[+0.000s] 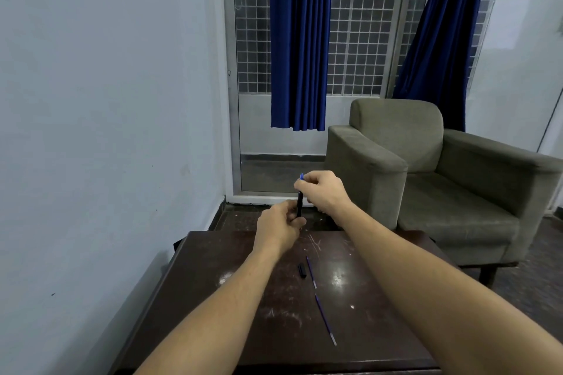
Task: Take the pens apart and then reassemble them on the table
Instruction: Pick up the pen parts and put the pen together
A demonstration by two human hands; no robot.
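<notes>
Holding 1 pen [299, 204] w/ both hands, 2 refills [311, 271] on table [380, 313], 1 cap [302, 270]

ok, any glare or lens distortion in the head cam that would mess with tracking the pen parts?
Head view: bright glare patch on the table just right of the two refills and cap; wide-angle bending at the edges; dim, soft room light; pen small between left hand and right hand.
</notes>
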